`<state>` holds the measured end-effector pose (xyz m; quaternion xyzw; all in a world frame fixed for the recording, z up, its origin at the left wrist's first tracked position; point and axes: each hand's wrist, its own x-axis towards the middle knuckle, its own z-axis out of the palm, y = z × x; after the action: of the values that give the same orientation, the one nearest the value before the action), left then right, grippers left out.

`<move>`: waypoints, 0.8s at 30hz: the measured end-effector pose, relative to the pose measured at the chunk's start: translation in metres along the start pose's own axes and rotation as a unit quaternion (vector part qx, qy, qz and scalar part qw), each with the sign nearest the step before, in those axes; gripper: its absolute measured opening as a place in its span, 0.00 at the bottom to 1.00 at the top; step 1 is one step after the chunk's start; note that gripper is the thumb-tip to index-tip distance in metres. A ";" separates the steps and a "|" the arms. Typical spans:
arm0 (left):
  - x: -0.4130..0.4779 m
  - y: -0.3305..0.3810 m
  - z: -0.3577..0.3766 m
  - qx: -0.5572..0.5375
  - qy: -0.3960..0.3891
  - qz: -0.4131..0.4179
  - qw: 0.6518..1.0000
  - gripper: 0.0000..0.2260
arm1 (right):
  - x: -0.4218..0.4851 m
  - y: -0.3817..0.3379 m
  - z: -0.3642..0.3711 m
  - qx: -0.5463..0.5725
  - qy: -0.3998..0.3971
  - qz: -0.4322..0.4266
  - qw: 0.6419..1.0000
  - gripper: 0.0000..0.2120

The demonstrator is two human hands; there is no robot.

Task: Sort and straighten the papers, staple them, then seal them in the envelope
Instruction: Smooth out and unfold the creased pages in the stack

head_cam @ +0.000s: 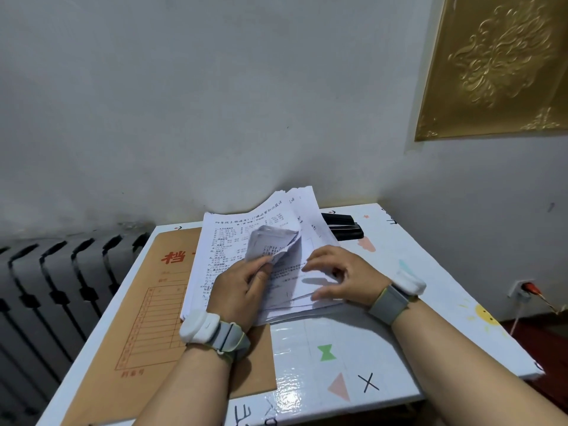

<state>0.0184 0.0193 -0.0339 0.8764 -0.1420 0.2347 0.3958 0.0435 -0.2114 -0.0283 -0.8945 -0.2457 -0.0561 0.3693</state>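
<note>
- The papers (255,241) are lying in a messy white pile near the middle of the table (368,348). They are showing printed words, and their edges are sticking out in different ways.
- The left hand (242,290) is pinching one sheet between thumb and fingers and holding it curled up off the pile.
- The right hand (341,275) is resting on the right side of the pile. Its fingers are loose and spread out, gripping nothing.
- The brown envelope (147,318) with red print is lying flat on the table. The left part of the pile is sitting on top of it, and the left wrist is over it too.
- A black stapler (342,226) is sitting just behind the pile, near the table's back edge.
- The table is looking white and shiny, with little coloured shapes on it.
- A grey radiator (46,287) is standing to the left, and a gold panel (498,63) is hanging on the pale wall up on the right.
</note>
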 end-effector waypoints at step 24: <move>0.001 -0.008 0.005 0.014 -0.049 0.020 0.998 0.11 | -0.003 0.001 0.004 0.085 0.067 -0.012 0.994 0.03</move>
<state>0.0248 0.0206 -0.0416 0.8892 -0.1759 0.2012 0.3714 0.0407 -0.2106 -0.0328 -0.8511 -0.2350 -0.0997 0.4588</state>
